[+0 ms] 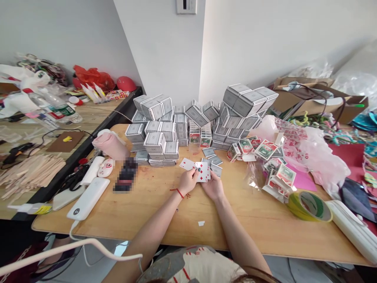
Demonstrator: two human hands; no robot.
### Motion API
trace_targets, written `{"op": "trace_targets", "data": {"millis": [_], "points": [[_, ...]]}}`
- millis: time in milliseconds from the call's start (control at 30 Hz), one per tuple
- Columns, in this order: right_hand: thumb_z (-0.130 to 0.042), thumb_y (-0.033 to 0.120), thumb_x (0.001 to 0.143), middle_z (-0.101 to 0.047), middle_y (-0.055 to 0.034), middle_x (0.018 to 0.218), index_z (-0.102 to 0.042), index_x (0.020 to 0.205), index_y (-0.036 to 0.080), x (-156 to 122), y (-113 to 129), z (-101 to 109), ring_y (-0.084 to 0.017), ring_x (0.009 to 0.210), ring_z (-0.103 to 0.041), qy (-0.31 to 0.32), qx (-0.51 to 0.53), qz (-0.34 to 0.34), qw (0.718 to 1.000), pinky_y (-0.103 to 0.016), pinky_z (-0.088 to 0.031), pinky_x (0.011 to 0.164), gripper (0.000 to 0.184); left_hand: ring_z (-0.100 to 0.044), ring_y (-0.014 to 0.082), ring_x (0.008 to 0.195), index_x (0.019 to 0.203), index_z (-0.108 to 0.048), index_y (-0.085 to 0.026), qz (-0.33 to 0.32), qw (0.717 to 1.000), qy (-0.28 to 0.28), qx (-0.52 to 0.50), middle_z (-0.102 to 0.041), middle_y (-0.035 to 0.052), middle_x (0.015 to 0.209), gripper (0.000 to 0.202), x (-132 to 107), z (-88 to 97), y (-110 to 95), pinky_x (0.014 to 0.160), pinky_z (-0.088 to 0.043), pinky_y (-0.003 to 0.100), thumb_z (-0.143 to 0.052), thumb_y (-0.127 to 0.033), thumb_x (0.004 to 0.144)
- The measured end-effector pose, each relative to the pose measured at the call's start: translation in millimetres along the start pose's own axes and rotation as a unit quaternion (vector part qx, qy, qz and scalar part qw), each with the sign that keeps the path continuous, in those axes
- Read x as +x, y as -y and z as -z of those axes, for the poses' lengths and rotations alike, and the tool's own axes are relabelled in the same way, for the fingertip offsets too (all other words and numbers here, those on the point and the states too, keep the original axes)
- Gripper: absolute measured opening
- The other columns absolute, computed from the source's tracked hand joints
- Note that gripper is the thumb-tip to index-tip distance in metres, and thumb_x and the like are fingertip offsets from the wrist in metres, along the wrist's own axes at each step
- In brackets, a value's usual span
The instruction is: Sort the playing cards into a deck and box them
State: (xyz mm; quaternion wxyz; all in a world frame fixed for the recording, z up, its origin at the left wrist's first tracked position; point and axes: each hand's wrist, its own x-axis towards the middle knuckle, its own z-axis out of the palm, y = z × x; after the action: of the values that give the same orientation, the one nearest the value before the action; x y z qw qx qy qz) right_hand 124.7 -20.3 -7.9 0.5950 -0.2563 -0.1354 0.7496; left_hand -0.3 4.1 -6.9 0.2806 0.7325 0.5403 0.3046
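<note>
My left hand and my right hand meet over the middle of the table, both closed on a few playing cards. The front card is face up and shows red diamonds. My left thumb, with a dark nail, presses on its left edge. Just beyond my left hand a face-up card lies near the table surface; whether it touches my fingers I cannot tell. Several grey-backed cards lie loosely face down beyond my right hand. Behind them stand stacked blocks of grey-patterned cards.
Opened red and green card boxes are heaped at the right, beside a roll of yellow tape and a plastic bag. Left of my arms are a white power bank and pink cloth. A paper scrap lies between my forearms.
</note>
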Motion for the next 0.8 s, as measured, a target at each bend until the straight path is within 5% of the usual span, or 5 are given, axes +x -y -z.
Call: {"op": "trace_targets", "data": {"millis": [333,800], "points": [[-0.055,0.027,0.077,-0.068,-0.0015,0.088,-0.065,0.086,0.019,-1.6,-2.9,-1.0,-0.016,0.084,-0.062,0.048,-0.02,0.011,0.999,-0.028,-0.046,0.082,0.015,-0.034,0.0089,0.045,0.055,-0.042,-0.016,-0.013,1.0,0.016,0.015,-0.043,-0.0016,0.047,0.041,-1.3,2.7,-0.9,0.049,-0.02,0.023,-0.031,-0.039,0.087],[-0.062,0.041,0.071,-0.06,0.0032,0.063,-0.059,0.072,0.021,-0.4,-16.3,-3.3,-0.011,0.054,-0.05,-0.095,-0.176,0.115,0.973,-0.024,-0.042,0.055,0.021,-0.034,0.0087,0.047,0.052,-0.036,-0.017,-0.001,0.998,0.05,-0.039,-0.039,-0.0027,0.048,0.042,-10.5,12.4,-9.0,0.049,-0.025,0.022,-0.031,-0.042,0.086]]}}
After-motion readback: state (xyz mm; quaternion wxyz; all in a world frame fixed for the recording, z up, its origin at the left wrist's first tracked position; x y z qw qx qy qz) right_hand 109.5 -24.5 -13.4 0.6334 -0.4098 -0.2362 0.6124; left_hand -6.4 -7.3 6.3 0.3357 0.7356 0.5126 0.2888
